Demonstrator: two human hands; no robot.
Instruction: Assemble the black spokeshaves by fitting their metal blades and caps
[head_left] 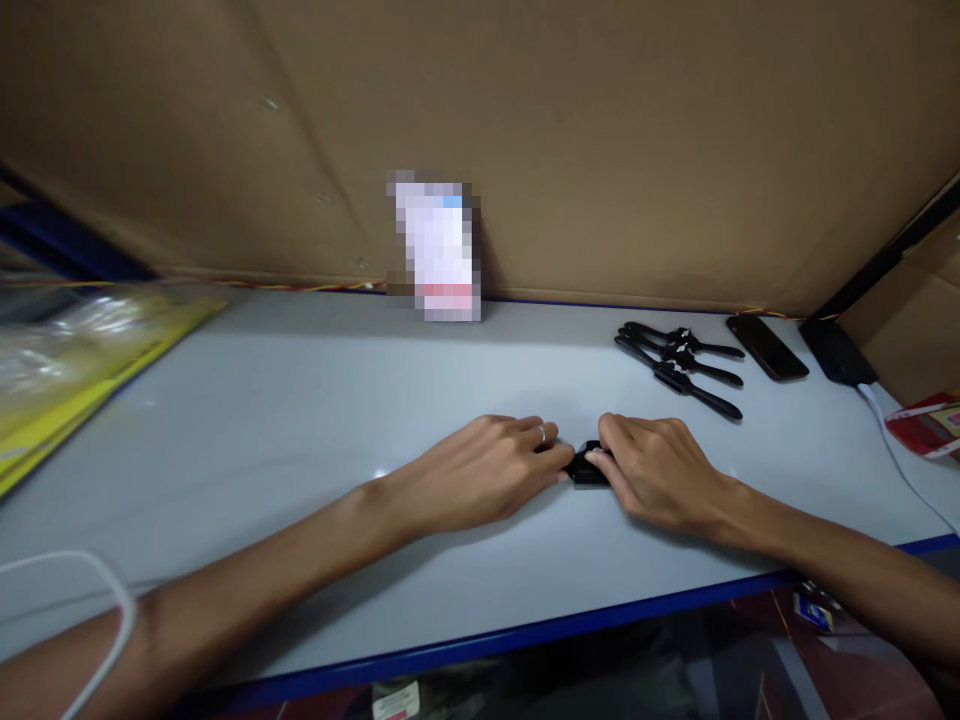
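A small black object (pixel 591 472) lies between my two hands near the middle of the table, partly covered by fingers. My left hand (pixel 514 465), with a ring on one finger, is closed on its left end. My right hand (pixel 656 465) is closed on the right side, thumb along its top. Behind my right hand, several black tools with long handles (pixel 679 365) lie in a loose group.
A phone (pixel 767 347) and a black device with a white cable (pixel 834 352) lie at the back right, near a red packet (pixel 926 425). A blurred upright card (pixel 442 250) leans on the cardboard wall. Plastic bags (pixel 67 350) lie left. A white cord loops at lower left.
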